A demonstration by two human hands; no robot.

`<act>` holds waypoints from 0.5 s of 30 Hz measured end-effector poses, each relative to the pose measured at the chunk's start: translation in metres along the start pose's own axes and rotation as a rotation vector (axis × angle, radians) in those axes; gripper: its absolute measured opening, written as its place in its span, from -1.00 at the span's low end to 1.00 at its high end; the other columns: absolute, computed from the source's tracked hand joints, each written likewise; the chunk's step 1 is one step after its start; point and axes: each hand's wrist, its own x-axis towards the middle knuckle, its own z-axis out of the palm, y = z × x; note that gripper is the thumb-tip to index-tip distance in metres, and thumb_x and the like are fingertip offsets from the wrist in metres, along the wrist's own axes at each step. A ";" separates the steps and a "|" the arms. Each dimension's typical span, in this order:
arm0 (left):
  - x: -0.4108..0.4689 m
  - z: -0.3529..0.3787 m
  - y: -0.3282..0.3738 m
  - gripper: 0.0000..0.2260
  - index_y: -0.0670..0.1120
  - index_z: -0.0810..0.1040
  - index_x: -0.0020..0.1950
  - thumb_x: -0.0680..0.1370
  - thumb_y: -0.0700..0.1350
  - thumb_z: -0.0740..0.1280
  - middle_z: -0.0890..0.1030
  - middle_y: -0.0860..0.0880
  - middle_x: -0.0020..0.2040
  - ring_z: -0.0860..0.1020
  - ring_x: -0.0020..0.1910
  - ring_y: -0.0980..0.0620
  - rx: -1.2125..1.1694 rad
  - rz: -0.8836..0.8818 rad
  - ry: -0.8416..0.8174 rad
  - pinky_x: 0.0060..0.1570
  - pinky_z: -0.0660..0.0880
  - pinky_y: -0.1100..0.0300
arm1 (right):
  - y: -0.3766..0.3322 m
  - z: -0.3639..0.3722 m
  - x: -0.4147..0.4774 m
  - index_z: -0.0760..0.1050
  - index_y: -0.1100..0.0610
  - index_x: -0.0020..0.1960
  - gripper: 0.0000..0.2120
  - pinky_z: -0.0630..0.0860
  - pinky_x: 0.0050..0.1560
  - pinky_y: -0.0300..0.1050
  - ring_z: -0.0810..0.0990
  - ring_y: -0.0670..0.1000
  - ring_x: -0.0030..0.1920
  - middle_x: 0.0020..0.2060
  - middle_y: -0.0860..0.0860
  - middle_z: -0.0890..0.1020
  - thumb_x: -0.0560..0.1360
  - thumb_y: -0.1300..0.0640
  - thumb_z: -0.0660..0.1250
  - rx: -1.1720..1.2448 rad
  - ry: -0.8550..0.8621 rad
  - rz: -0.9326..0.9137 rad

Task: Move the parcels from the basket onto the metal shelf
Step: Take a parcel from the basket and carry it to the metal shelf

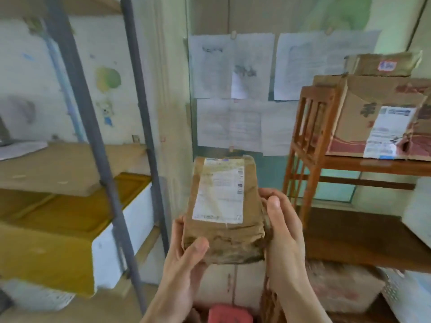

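A brown paper parcel [225,210] with a white shipping label is held up in the middle of the view. My left hand [184,259] grips its lower left corner, thumb on the front face. My right hand [282,231] clasps its right side. The metal shelf [93,136] with grey uprights stands at the left, apart from the parcel; its boards carry a flat brown parcel [53,173] and a yellow-topped white box [98,231]. A white basket [394,297] shows partly at the lower right.
A wooden rack [310,141] at the right holds cardboard boxes [377,117]. Paper sheets [233,89] hang on the wall behind. A dark wooden board [354,241] lies under the rack. A red object [229,314] sits at the bottom edge.
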 end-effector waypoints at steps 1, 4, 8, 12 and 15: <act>-0.006 -0.009 0.008 -0.33 -0.03 0.50 0.21 0.18 -0.07 0.69 0.76 -0.06 0.09 0.73 0.04 -0.10 0.049 0.011 0.040 -0.06 0.67 0.06 | 0.002 0.014 -0.008 0.60 0.06 0.15 -0.73 0.61 0.07 -0.02 0.70 0.09 0.10 0.06 0.10 0.74 0.54 -0.06 0.34 0.042 -0.065 0.019; -0.018 -0.031 0.040 -0.34 -0.26 0.31 0.14 0.15 -0.07 0.46 0.71 0.18 -0.15 0.68 -0.15 0.23 0.272 0.123 0.066 -0.25 0.58 0.37 | 0.011 0.050 -0.019 0.54 0.01 0.21 -0.60 0.58 0.17 0.09 0.66 0.15 0.23 0.18 0.11 0.70 0.39 0.05 0.47 0.132 -0.216 -0.001; -0.025 -0.062 0.076 -0.30 -0.27 0.24 0.16 0.19 -0.09 0.53 0.65 0.10 -0.10 0.64 -0.07 0.09 0.215 0.149 0.074 -0.18 0.57 0.24 | 0.018 0.098 -0.022 0.56 -0.06 0.17 -0.61 0.60 0.09 -0.09 0.67 0.08 0.19 0.20 0.10 0.70 0.37 0.13 0.48 0.234 -0.291 -0.057; -0.016 -0.113 0.102 -0.26 -0.10 0.31 -0.07 0.07 0.08 0.74 0.44 -0.19 -0.11 0.44 -0.12 -0.13 -0.070 0.058 0.105 -0.20 0.40 -0.03 | 0.031 0.145 -0.027 0.55 -0.08 0.19 -0.62 0.59 0.00 -0.22 0.68 -0.02 0.10 0.16 0.01 0.71 0.39 0.12 0.46 0.237 -0.288 -0.110; -0.013 -0.166 0.115 -0.41 -0.07 0.36 -0.12 0.19 0.02 0.73 0.46 -0.22 -0.09 0.50 -0.16 -0.15 -0.072 0.055 0.080 -0.27 0.50 0.06 | 0.046 0.191 -0.035 0.53 -0.05 0.22 -0.59 0.58 0.04 -0.18 0.67 0.03 0.15 0.19 0.06 0.69 0.39 0.12 0.45 0.188 -0.265 -0.139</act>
